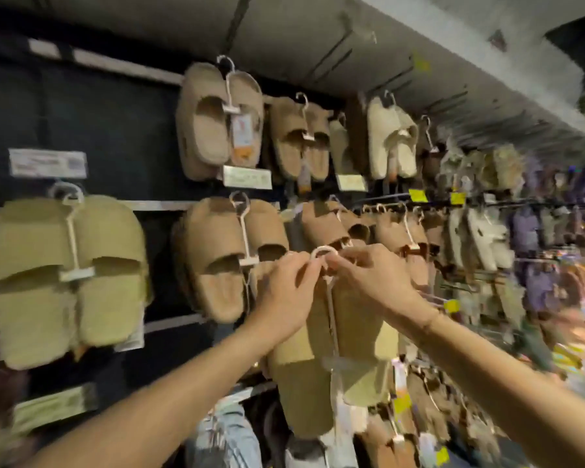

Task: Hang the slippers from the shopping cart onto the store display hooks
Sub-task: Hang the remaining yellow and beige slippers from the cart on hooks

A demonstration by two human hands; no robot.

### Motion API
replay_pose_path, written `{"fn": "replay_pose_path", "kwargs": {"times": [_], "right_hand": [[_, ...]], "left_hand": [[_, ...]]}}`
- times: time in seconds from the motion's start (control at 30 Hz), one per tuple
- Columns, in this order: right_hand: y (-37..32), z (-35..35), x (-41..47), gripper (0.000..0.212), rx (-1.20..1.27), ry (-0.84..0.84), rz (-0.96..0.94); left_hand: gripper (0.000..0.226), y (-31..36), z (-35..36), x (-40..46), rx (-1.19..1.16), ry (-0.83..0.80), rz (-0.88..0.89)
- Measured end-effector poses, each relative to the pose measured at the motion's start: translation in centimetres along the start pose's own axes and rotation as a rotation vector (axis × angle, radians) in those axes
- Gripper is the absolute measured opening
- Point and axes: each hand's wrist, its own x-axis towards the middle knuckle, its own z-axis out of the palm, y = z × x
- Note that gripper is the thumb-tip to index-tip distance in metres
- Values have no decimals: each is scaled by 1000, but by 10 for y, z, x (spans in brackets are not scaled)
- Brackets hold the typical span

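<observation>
The slippers (331,359), a tan open-toe pair clipped to a pale plastic hanger (331,298), hang in mid-air in front of the display wall (98,123), held up by both hands at about the height of the middle row of stock. The hanger's curved hook (323,253) rises between the two hands; the left hand (284,298) pinches its left side with thumb and forefinger pressed together on the plastic, and the right hand (372,275) pinches its right side the same way, so each grip is clamped on the hook. The hook sits just in front of a brown pair (328,228) already on the wall; motion blur makes it impossible to tell whether it touches a display peg. The held pair hangs toes down, its stem running straight down between the two slippers to a clip near their openings. To the left, a darker tan pair (230,261) hangs on its own hanger, and further left a yellowish pair (65,278) hangs below a white price label (48,162). In the upper row hang another tan pair (217,119) with an orange tag, a brown pair (298,140) and a cream pair (390,140). Further right the racks blur into purple and white footwear (507,238). Both forearms reach in from the bottom edge, bare of sleeves. The whole frame is soft with motion, most strongly at the right.
</observation>
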Motion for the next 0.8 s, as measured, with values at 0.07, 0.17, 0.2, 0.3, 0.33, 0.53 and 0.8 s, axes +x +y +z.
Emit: {"fn": "replay_pose_path", "kwargs": {"times": [0.07, 0.17, 0.2, 0.3, 0.33, 0.53, 0.8], "right_hand": [[-47, 23, 1, 39, 52, -27, -48], [-115, 55, 10, 43, 154, -74, -145], [-143, 62, 11, 41, 174, -79, -176], [-221, 88, 6, 35, 242, -121, -243], [-245, 97, 3, 35, 291, -124, -255], [-383, 146, -15, 40, 446, -83, -294], [-563, 198, -44, 35, 392, 36, -514]], "left_hand": [[27, -3, -58, -9, 95, 45, -27], [24, -1, -139, -16, 189, 127, -61], [25, 3, -166, -19, 227, 167, -79], [32, 5, -247, -32, 314, 262, -114], [33, 7, -273, -37, 338, 287, -125], [32, 28, -418, -67, 605, 392, -92], [34, 47, -606, -106, 784, 566, -16]]}}
